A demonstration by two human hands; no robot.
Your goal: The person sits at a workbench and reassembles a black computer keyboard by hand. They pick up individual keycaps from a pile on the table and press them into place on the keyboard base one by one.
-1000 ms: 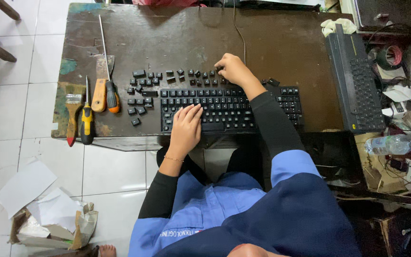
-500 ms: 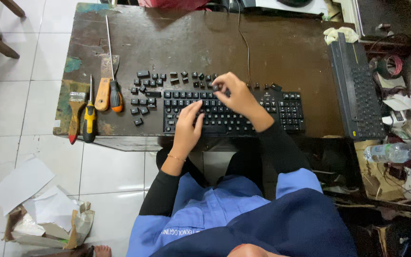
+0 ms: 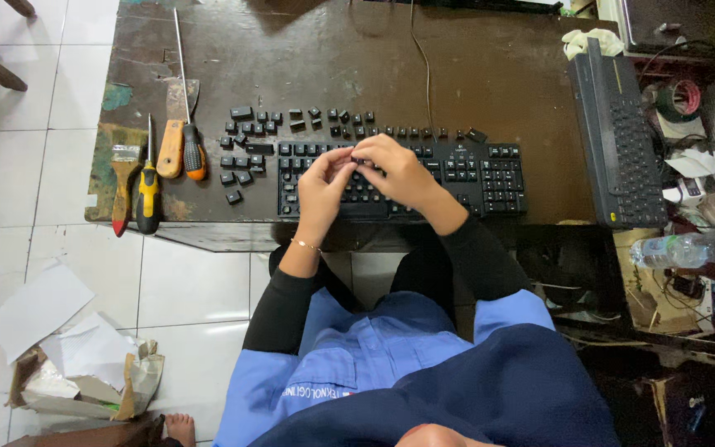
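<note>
Setting: worn dark wooden table (image 3: pixel 490 74) with scratched, paint-stained top, standing on white floor tiles.
Nearest: blue shirt over black sleeves; crumpled paper and torn cardboard (image 3: pixel 76 364) on the tiles at lower left.
Left hand (image 3: pixel 322 189): raised over the keyboard's middle rows, fingers curled, fingertips meeting the other hand's.
Right hand (image 3: pixel 399 170): curled likewise, pinching with the left at something small and dark, too small to tell for sure.
Keyboard (image 3: pixel 490 175): black, flat, rectangular plastic, lying directly beneath both hands near the table's front edge; cable running away toward the far edge.
Loose keycaps (image 3: pixel 246 141): small black squares scattered left of and just behind the keyboard, well apart from the fingers.
Tools: paintbrush (image 3: pixel 123 178), yellow-handled screwdriver (image 3: pixel 148 194), orange-handled screwdriver (image 3: pixel 193 149) and wooden-handled scraper (image 3: pixel 172 142), side by side at the left edge.
Right side: second dark keyboard (image 3: pixel 618 141) lying lengthwise; clear plastic bottle (image 3: pixel 688 247) beyond it among clutter.
</note>
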